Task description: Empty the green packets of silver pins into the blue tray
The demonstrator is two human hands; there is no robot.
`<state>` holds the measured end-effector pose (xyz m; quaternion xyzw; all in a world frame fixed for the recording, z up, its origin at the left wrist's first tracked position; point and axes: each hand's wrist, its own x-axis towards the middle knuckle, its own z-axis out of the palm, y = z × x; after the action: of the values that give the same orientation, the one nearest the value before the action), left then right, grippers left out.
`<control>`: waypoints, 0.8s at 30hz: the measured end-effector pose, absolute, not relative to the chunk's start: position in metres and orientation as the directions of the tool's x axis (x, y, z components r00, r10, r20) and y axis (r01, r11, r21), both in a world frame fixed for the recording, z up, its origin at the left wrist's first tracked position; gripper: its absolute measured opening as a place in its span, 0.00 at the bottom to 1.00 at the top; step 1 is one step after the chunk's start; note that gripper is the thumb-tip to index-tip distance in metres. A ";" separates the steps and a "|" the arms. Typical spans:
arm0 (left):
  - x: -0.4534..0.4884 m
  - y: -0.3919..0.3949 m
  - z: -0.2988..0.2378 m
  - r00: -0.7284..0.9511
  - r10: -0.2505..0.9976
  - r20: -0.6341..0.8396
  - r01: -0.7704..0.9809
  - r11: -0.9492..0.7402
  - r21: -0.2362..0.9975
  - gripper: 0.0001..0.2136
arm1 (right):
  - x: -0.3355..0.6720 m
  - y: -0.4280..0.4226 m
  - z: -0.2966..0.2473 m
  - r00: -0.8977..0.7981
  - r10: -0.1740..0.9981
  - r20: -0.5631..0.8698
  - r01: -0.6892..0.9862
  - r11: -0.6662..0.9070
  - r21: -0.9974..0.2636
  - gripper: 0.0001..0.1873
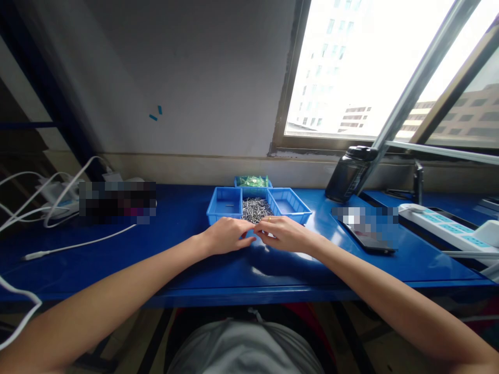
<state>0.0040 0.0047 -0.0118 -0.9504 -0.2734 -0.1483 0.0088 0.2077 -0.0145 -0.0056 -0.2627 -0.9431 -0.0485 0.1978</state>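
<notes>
My left hand [228,235] and my right hand [286,234] meet at their fingertips just above the blue table, at the near side of a heap of small silver metal pieces [256,208], thin like screws or pins. The fingers of both hands are bent inward and close together; anything between them is too small or hidden to make out. Left of the heap stands a blue plastic bin [224,200] with a small thin piece in it. Another blue bin [288,201] stands to the right. Behind the heap, a third blue bin [236,182] holds green, shiny plastic-looking packaging [252,181].
A dark bottle [349,174] stands at the back right, with a phone-like flat device [370,236] in front of it. Farther right lies a white power strip [448,228]. White cables [89,241] and a blurred-out dark object [117,202] occupy the left side.
</notes>
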 end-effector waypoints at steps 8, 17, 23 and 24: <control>0.007 0.003 -0.012 0.785 0.553 0.279 0.502 -0.832 0.237 0.09 | 0.209 -0.014 -0.005 -0.715 0.554 0.427 0.514 0.830 -0.216 0.07; 0.005 0.006 -0.015 0.736 0.606 0.302 0.562 -0.796 0.226 0.10 | 0.216 -0.008 -0.004 -0.730 0.584 0.356 0.603 0.795 -0.068 0.08; 0.006 0.004 -0.012 0.726 0.599 0.338 0.578 -0.798 0.171 0.09 | 0.213 -0.010 -0.005 -0.692 0.674 0.260 0.681 0.728 -0.074 0.09; 0.006 0.004 -0.013 0.722 0.594 0.355 0.582 -0.798 0.154 0.09 | 0.212 -0.010 -0.005 -0.682 0.688 0.248 0.690 0.718 -0.095 0.08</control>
<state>0.0059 0.0042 -0.0126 -0.9276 -0.3170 -0.1968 -0.0157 0.2122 -0.0101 -0.0047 -0.3756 -0.9171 -0.0031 0.1337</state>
